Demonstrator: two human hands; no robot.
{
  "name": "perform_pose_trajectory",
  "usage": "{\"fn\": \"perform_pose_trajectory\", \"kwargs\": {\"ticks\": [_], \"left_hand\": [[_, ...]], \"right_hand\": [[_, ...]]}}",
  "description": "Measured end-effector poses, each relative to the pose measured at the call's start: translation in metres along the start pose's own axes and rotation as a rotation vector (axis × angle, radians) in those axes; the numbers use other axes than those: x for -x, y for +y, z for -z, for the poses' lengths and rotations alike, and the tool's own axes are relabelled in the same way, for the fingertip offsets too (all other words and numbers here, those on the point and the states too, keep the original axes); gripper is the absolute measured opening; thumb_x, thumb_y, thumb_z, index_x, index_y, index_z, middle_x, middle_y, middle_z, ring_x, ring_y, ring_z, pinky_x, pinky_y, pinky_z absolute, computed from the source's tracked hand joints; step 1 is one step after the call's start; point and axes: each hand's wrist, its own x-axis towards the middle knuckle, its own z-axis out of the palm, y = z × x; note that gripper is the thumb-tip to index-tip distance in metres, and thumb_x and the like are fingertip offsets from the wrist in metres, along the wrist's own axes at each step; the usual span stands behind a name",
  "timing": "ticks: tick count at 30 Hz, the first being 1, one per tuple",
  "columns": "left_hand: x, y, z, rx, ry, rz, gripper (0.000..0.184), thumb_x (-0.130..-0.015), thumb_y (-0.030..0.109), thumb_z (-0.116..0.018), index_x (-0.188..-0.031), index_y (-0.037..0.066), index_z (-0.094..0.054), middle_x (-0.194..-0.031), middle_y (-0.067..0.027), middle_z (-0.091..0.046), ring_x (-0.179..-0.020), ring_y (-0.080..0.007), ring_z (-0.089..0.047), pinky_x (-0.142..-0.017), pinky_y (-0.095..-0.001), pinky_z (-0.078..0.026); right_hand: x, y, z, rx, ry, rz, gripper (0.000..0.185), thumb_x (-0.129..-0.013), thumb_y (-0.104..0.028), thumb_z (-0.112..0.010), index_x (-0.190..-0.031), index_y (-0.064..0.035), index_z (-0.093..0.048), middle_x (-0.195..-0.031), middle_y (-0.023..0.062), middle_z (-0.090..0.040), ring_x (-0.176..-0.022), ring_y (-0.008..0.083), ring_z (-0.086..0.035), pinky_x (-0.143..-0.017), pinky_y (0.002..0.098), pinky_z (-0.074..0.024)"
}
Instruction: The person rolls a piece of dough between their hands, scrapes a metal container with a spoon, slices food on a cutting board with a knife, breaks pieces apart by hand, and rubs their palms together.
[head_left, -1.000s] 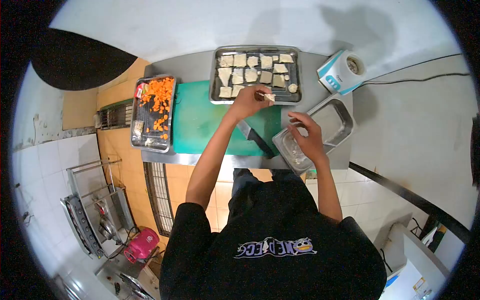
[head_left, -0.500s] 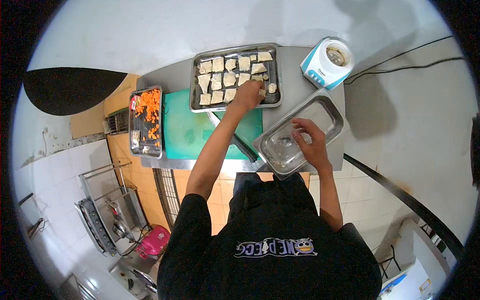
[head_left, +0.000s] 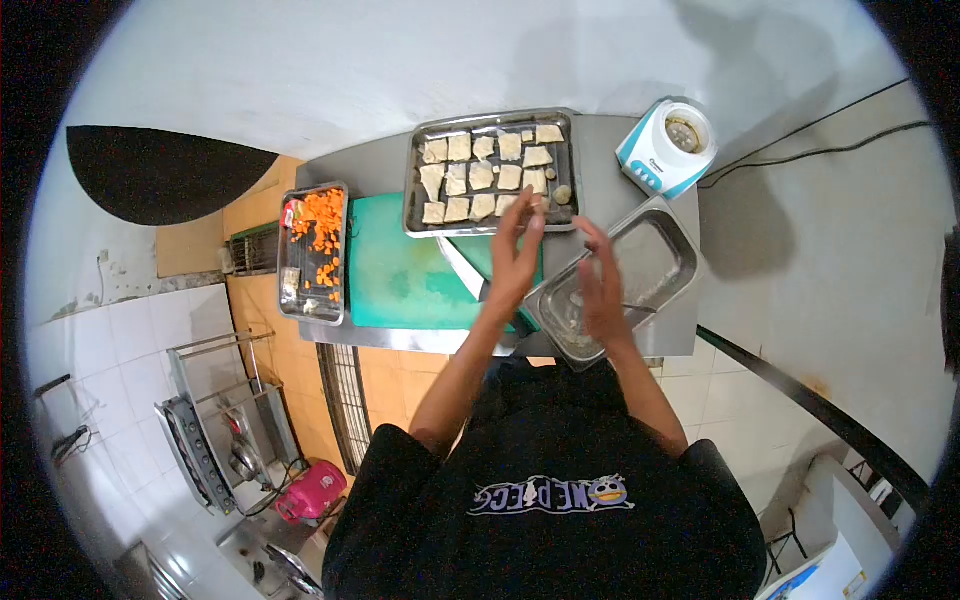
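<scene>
My left hand [head_left: 517,252] is raised at the front edge of a metal tray [head_left: 441,231], fingers stretched out and nothing visible in them. On that tray, flat pale pieces that look like dough [head_left: 482,176] lie in rows, with a few small round lumps at the right. My right hand [head_left: 603,295] hovers over the near left part of a deep steel pan [head_left: 650,262]. Its fingers are extended and slightly blurred, and it appears to hold nothing. A knife [head_left: 460,267] rests on the green cutting board [head_left: 395,265], its handle partly hidden by my left arm.
Left of the board stands a tray [head_left: 300,258] with diced orange pieces [head_left: 322,215] resembling carrot. A white and blue appliance base [head_left: 655,150] sits at the back right, near a cable on the wall. On the lower left are a stove [head_left: 190,455] and a pink gas cylinder [head_left: 310,490].
My left hand has drawn back from the pieces to the tray's front edge. My right hand has shifted slightly left, closer to the left one. The whole view has shifted a little.
</scene>
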Motion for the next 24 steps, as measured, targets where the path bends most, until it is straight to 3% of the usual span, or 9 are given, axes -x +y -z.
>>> {"fn": "perform_pose_trajectory", "kwargs": {"ticks": [1,3,5,7,10,14,19,21,24], "left_hand": [[0.011,0.005,-0.005,0.242,0.027,-0.016,0.056,-0.103,0.031,-0.054,-0.152,0.005,-0.043,-0.154,-0.0200,-0.043,-0.138,-0.0319,-0.047,-0.114,-0.0383,-0.036],[0.022,-0.004,-0.012,0.097,0.033,-0.067,0.062,-0.106,0.036,-0.045,-0.157,0.005,-0.029,-0.162,-0.0188,-0.026,-0.147,-0.0331,-0.030,-0.118,-0.0385,-0.026],[0.029,-0.002,0.008,-0.047,0.054,-0.127,0.068,-0.108,0.040,-0.036,-0.162,0.005,-0.016,-0.169,-0.0177,-0.009,-0.156,-0.0342,-0.014,-0.123,-0.0387,-0.016],[0.033,0.075,0.042,0.000,-0.062,-0.460,0.069,-0.108,0.043,-0.028,-0.162,0.004,-0.008,-0.170,-0.0173,0.000,-0.156,-0.0339,0.000,-0.124,-0.0400,-0.007],[0.032,0.066,0.093,0.004,-0.083,-0.413,0.073,-0.108,0.049,-0.021,-0.162,0.005,-0.001,-0.170,-0.0175,0.006,-0.156,-0.0332,0.009,-0.125,-0.0416,0.000],[0.005,0.021,0.174,0.519,0.174,-0.011,0.073,-0.108,0.053,-0.016,-0.163,0.007,-0.001,-0.170,-0.0151,0.007,-0.157,-0.0269,0.005,-0.125,-0.0417,0.002],[0.074,0.045,0.188,0.487,0.027,-0.102,0.079,-0.106,0.060,-0.013,-0.163,0.005,-0.002,-0.170,-0.0122,-0.001,-0.157,-0.0271,0.002,-0.125,-0.0405,0.003],[0.083,0.064,0.196,0.540,0.008,-0.133,0.080,-0.106,0.061,-0.012,-0.162,0.004,-0.001,-0.170,-0.0119,-0.003,-0.157,-0.0276,0.002,-0.125,-0.0409,0.002],[0.054,0.036,0.242,0.421,-0.055,-0.168,0.080,-0.106,0.061,-0.012,-0.162,0.004,-0.005,-0.170,-0.0115,-0.002,-0.157,-0.0276,0.002,-0.125,-0.0418,0.000]], "right_hand": [[-0.001,-0.009,-0.024,0.001,0.004,0.013,0.053,-0.108,-0.040,-0.045,-0.149,-0.0058,-0.046,-0.150,0.0163,-0.049,-0.141,0.0293,-0.044,-0.117,0.0427,-0.0330],[-0.002,-0.023,-0.068,-0.203,-0.098,0.143,0.073,-0.108,-0.056,-0.019,-0.160,-0.0056,-0.020,-0.168,0.0152,-0.018,-0.156,0.0269,-0.012,-0.125,0.0419,-0.0092],[-0.021,-0.031,-0.091,-0.342,-0.171,0.086,0.076,-0.107,-0.059,-0.016,-0.162,-0.0064,-0.014,-0.169,0.0134,-0.010,-0.156,0.0254,-0.006,-0.126,0.0409,-0.0060],[-0.025,-0.038,-0.113,-0.488,-0.241,-0.001,0.079,-0.106,-0.062,-0.012,-0.163,-0.0071,-0.008,-0.171,0.0115,-0.003,-0.157,0.0238,0.001,-0.126,0.0399,-0.0027],[-0.022,-0.067,-0.158,-0.722,-0.260,-0.197,0.078,-0.106,-0.061,-0.010,-0.163,-0.0073,-0.005,-0.171,0.0091,-0.002,-0.157,0.0245,0.001,-0.126,0.0392,0.0004],[0.016,-0.101,-0.222,-0.422,-0.375,0.192,0.075,-0.107,-0.056,-0.011,-0.163,-0.0066,-0.004,-0.171,0.0100,0.000,-0.157,0.0269,0.001,-0.126,0.0398,-0.0005],[-0.054,-0.097,-0.263,-0.305,-0.266,0.133,0.081,-0.107,-0.058,-0.013,-0.160,0.0017,-0.006,-0.169,0.0200,-0.008,-0.156,0.0323,-0.006,-0.126,0.0402,-0.0045],[-0.070,-0.101,-0.279,-0.569,-0.258,-0.146,0.082,-0.106,-0.061,-0.012,-0.161,0.0008,-0.006,-0.170,0.0149,-0.005,-0.157,0.0263,-0.002,-0.126,0.0419,-0.0056],[-0.045,-0.116,-0.310,-0.440,-0.283,-0.084,0.084,-0.104,-0.064,-0.009,-0.162,-0.0033,-0.006,-0.170,0.0144,-0.001,-0.157,0.0267,0.000,-0.125,0.0433,-0.0006]]}}
